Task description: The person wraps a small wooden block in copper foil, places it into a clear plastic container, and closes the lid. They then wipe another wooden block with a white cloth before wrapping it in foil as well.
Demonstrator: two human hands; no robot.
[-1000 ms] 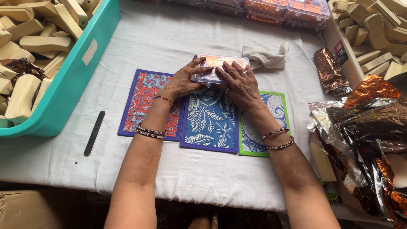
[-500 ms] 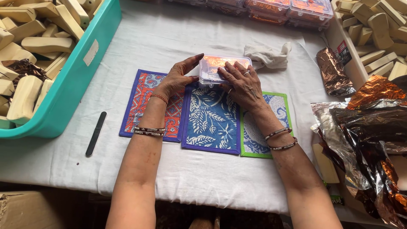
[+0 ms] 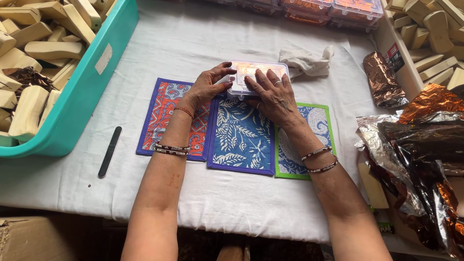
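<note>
A small clear plastic box [image 3: 251, 71] with a lid rests at the far edge of three patterned cloth mats on the white table. My left hand [image 3: 208, 86] grips the box's left end, thumb on top and fingers curled at its side. My right hand [image 3: 273, 94] lies flat on the lid, fingers spread, pressing down. The mats are side by side: an orange-and-purple one [image 3: 164, 116], a blue leaf-print one [image 3: 239, 140] and a green-edged one [image 3: 314, 130].
A teal bin [image 3: 92, 82] of pale wooden blocks stands at the left. A black nail file [image 3: 110, 151] lies near it. A crumpled white cloth [image 3: 307, 60] sits behind the box. Copper foil sheets [image 3: 415, 145] pile at the right; orange-filled clear boxes [image 3: 333, 7] line the far edge.
My right hand has shifted from the box's right side to lie flat on top of the lid. My left hand stays at the left end.
</note>
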